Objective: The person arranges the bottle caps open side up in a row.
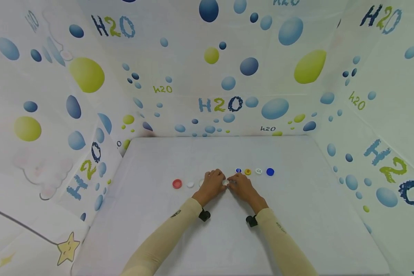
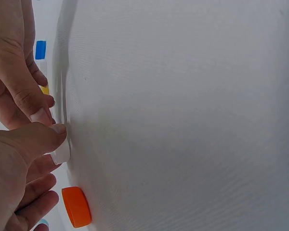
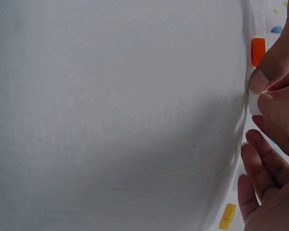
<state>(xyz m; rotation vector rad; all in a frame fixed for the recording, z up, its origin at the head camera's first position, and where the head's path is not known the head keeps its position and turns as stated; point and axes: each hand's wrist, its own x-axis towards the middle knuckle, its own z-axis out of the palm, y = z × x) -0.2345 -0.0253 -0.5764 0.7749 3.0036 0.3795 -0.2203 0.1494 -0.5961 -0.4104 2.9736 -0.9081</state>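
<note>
A white bottle cap [image 1: 225, 182] stands on the table between the two hands. My left hand [image 1: 212, 184] pinches it from the left, thumb and index finger at its rim, as the left wrist view shows. From the other side my right hand [image 1: 243, 188] pinches the same white cap [image 3: 254, 106], its other fingers spread loosely. The fingertips hide part of the cap. Just left of the left hand lies another pale cap [image 1: 201, 183], partly covered by that hand. An orange-looking cap [image 2: 77, 207] shows below the left hand in the left wrist view.
Left of the hands lie a red cap [image 1: 177, 184] and a white cap [image 1: 190, 184]. Behind the right hand, a row holds a small blue cap [image 1: 239, 170], a yellow cap [image 1: 247, 172], a white cap [image 1: 258, 171] and a larger blue cap [image 1: 270, 171]. Patterned cloth walls surround the white table [image 1: 296, 237].
</note>
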